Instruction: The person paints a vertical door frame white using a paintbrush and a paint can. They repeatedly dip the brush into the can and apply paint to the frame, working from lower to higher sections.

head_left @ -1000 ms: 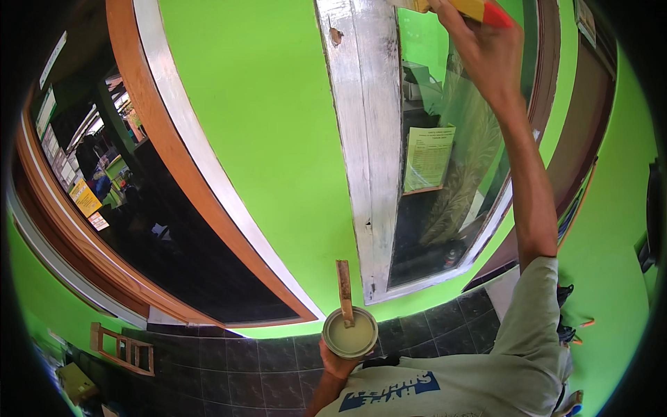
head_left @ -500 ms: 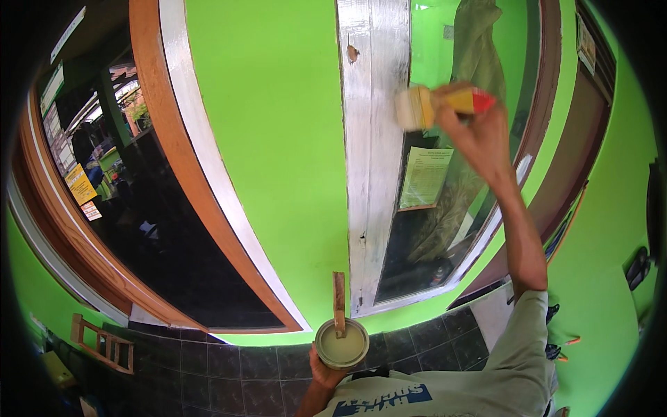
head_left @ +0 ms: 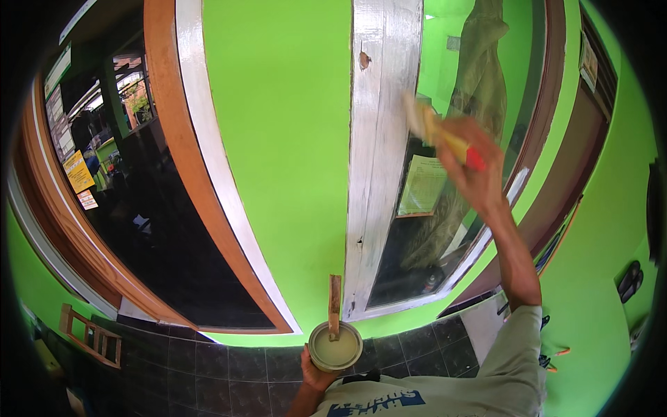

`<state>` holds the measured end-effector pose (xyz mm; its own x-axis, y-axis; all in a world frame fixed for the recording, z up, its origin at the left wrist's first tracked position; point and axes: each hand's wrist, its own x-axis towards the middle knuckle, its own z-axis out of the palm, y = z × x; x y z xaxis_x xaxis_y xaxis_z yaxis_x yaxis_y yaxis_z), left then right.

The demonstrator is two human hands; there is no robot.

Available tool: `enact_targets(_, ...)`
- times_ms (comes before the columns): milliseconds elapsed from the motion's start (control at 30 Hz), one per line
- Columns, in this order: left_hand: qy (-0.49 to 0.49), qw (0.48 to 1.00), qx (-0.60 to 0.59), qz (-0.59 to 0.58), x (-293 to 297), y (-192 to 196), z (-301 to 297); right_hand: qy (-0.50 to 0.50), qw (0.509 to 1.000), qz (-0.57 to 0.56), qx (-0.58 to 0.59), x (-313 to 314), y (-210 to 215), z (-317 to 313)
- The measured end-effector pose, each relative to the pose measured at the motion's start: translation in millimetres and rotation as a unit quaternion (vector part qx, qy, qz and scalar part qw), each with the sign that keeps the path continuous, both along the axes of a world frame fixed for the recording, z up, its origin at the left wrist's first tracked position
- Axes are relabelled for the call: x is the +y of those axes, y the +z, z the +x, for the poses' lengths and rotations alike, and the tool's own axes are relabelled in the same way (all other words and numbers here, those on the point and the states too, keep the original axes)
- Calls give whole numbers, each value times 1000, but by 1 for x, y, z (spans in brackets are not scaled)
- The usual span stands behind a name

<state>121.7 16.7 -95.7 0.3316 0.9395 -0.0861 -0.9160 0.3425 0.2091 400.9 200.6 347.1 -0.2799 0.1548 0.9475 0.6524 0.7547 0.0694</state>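
Observation:
My right hand [head_left: 474, 163] is closed around the handle of a paintbrush [head_left: 445, 135], yellow with a red end. The pale bristles are blurred and lie at the inner edge of a white-painted window frame [head_left: 379, 125], beside the glass; whether they touch it I cannot tell. Down by my body, my left hand [head_left: 316, 372] grips the side of a round paint can [head_left: 335, 365] with pale, off-white liquid in it. A flat wooden stick [head_left: 335, 299] stands in the can and leans on its far rim. Streaky white paint and a knot hole show on the frame.
Bright green wall [head_left: 278, 139] fills the middle. At left is a dark glass pane [head_left: 187, 243] in an orange-brown frame [head_left: 174, 132]. A paper [head_left: 420, 186] hangs at the right-hand glass. A small wooden ladder [head_left: 94, 337] lies lower left on dark floor tiles [head_left: 243, 379].
The paintbrush has swung from nearly level to a slant, its red end dropping lower and its bristles tipping up. My right hand has lowered a little. The view has shifted slightly.

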Motion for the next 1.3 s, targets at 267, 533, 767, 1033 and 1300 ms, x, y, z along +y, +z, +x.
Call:
enact_targets(267, -28, 999, 23, 17, 6, 5, -3, -38, 987, -145, 54, 24, 65, 23)
enact_targets(533, -11, 999, -35, -9, 4, 13, 4, -30, 995, 63, 67, 21, 106, 3)
enact_targets(767, -13, 999, -38, 14, 10, 11, 2, -13, 996, -56, -66, -13, 25, -4)
enact_targets(1033, -35, 999, -16, 17, 11, -3, 1, 15, 991, -131, 37, 8, 82, 8)
enact_targets(1300, -36, 999, -1, 12, 9, 4, 5, -5, 1000, -7, 29, 34, 205, 25)
